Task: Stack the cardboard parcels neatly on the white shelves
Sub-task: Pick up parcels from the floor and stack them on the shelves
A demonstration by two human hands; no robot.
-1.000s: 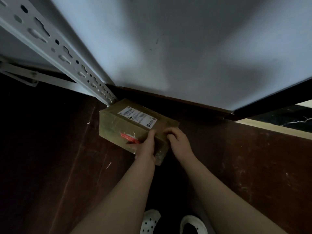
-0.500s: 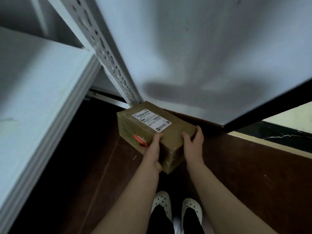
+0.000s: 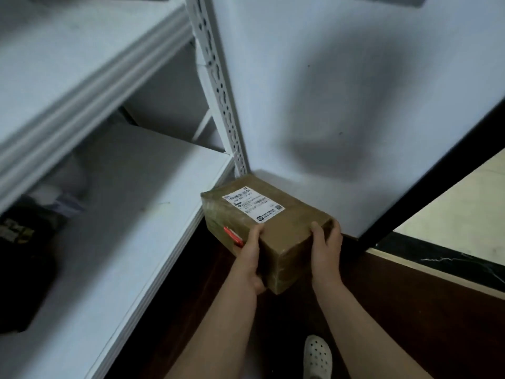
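A: Now, item one?
B: Cardboard parcel (image 3: 276, 231) — white label (image 3: 252, 205) on top, held just beside the lower white shelf (image 3: 142, 214), near the perforated upright (image 3: 218, 86).
A: Hands?
B: Left hand (image 3: 250, 259) grips its left side; right hand (image 3: 326, 248), its right end.

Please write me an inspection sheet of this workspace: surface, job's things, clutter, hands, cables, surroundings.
Surface: white lower shelf, white upper shelf above it.
Job's things: one cardboard parcel, white label on top, held right of the lower shelf's corner, not on it.
Clutter: dark blurred thing at the lower shelf's left; cannot tell what.
Hands: left hand grips the parcel's left side; right hand grips its right side.
Cables: nothing seen.
Surroundings: perforated white upright, white wall, dark brown floor, one white shoe.
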